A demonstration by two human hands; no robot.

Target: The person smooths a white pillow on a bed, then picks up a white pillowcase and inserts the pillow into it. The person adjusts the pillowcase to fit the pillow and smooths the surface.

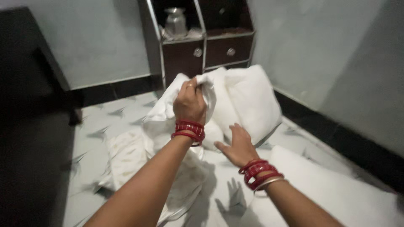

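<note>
On the patterned bed sheet [97, 134], nearest the camera, the right hand [239, 145] lies spread and flat, palm down, touching the lower edge of a white pillow [248, 98]. Just beyond, the left hand [190, 103] is clenched, gripping a bunched white pillowcase [168, 126] lifted off the bed. Farther back, a dark cabinet [202, 46] with two knobbed drawers stands against the wall.

Pillow [248, 98] leans ahead, cabinet [202, 42] behind it; cloth [168, 109] lies left, 1 more pillow [332, 189] lies right.
</note>
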